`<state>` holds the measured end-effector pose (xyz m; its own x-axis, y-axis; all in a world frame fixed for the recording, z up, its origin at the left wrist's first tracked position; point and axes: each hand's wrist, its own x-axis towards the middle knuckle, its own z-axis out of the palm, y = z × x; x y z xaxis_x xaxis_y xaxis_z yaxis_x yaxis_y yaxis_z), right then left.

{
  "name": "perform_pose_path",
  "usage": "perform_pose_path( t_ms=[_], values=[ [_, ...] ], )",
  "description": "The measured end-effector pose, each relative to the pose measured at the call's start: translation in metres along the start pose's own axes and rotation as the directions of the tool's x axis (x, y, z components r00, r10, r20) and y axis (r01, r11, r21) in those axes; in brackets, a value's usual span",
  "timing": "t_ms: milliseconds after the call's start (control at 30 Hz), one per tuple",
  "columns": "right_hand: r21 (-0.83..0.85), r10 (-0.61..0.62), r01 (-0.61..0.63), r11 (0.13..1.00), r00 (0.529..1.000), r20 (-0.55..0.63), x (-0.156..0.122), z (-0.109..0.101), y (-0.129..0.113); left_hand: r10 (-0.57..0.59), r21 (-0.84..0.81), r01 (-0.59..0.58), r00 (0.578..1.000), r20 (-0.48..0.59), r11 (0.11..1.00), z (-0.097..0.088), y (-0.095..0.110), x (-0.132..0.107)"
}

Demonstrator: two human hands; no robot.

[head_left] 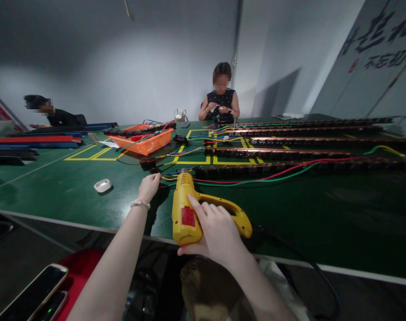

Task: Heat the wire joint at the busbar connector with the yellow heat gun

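Note:
My right hand (213,232) is wrapped round the handle of a yellow heat gun (185,209) with a red label, its nozzle aimed away from me at a bundle of coloured wires (176,176). My left hand (148,186), a bead bracelet on its wrist, is closed on those wires just left of the nozzle. The wires run out of the near end of a long black strip with copper bars (273,169) that lies on the green table (72,191).
Several more long black strips (306,140) lie across the right of the table. An orange basket (146,140) and a white tape roll (102,185) sit to the left. One person sits at the far side, another at the left. Two phones (35,292) rest near my left arm.

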<state>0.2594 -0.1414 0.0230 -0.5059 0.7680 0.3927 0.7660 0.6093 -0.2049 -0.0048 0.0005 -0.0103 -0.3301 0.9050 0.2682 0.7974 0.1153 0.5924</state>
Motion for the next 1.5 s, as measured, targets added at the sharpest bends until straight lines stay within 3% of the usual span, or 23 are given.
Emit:
perform_pose_path(
  t_ms=[200, 400, 700, 1000, 1500],
  values=[
    [0.045, -0.039, 0.038, 0.998, 0.999, 0.016, -0.006, 0.001, -0.004, 0.042, 0.026, -0.041, 0.999, -0.017, 0.999, 0.0, 0.001, -0.001],
    [0.021, -0.089, 0.09, 0.996, 0.995, -0.048, -0.003, 0.018, -0.018, 0.035, 0.013, -0.035, 0.999, 0.008, 0.999, 0.0, 0.003, -0.001],
    [0.016, -0.158, 0.161, 0.987, 0.98, -0.124, 0.009, 0.038, -0.039, 0.118, -0.043, -0.118, 0.993, 0.015, 0.992, -0.006, 0.003, -0.005],
    [0.055, -0.208, 0.214, 0.975, 0.973, -0.098, 0.005, 0.029, -0.021, 0.108, -0.08, -0.108, 0.994, 0.0, 0.991, -0.005, -0.001, -0.005],
    [0.003, -0.087, 0.088, 0.996, 0.994, -0.063, -0.006, 0.004, 0.016, 0.109, -0.092, -0.11, 0.994, -0.013, 0.99, -0.002, -0.002, -0.006]
  ],
)
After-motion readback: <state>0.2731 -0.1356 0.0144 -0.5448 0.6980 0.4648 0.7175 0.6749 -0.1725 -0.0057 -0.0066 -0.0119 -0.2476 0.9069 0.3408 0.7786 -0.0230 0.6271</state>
